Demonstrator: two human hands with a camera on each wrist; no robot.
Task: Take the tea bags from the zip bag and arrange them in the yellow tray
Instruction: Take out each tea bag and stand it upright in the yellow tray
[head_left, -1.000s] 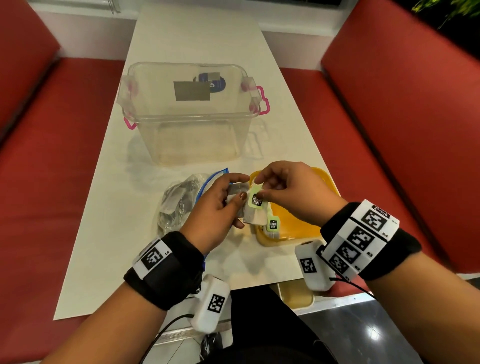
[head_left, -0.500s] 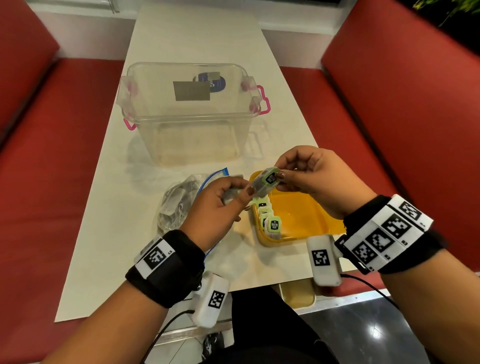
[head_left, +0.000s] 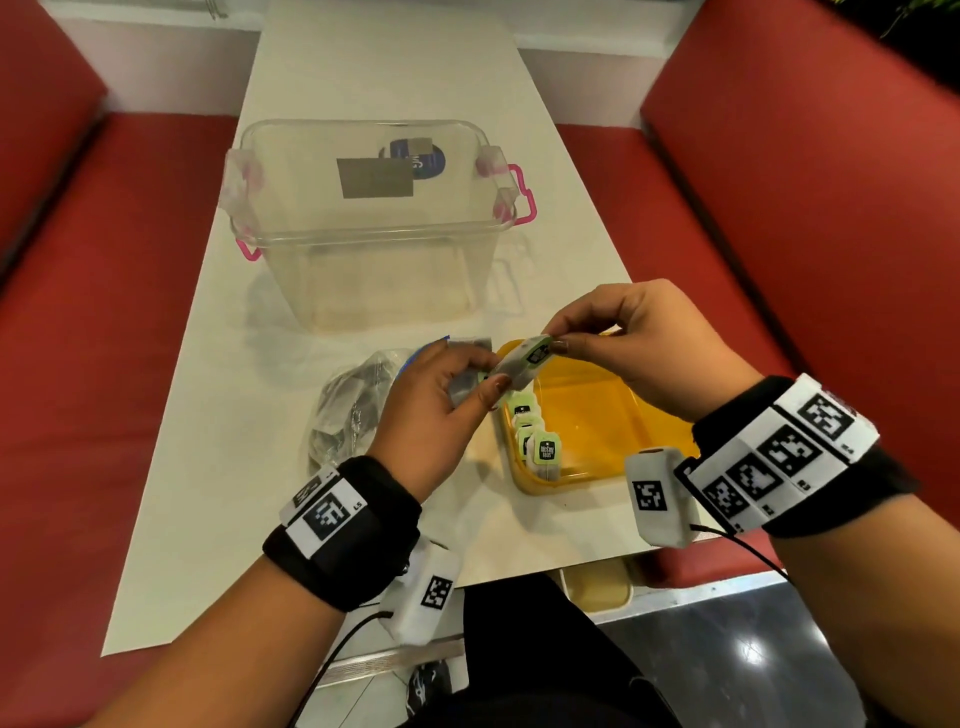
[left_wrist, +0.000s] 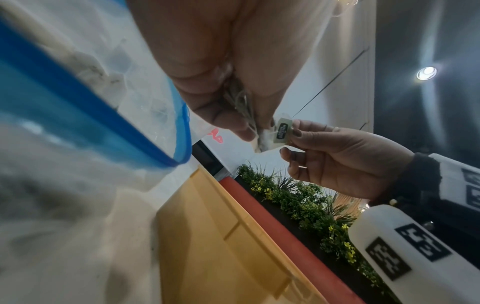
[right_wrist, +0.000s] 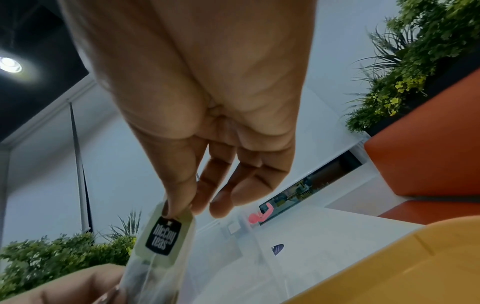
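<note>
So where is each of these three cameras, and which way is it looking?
Head: worn on the head, looking forward and down at the table, yellow tray, both hands and both wrist bands.
Left wrist: low under the left hand, looking up along its fingers past the zip bag; the right hand shows too.
Right wrist: under the right hand, looking up along the fingers towards the ceiling.
Shared: all three see the tea bag pinched between both hands.
</note>
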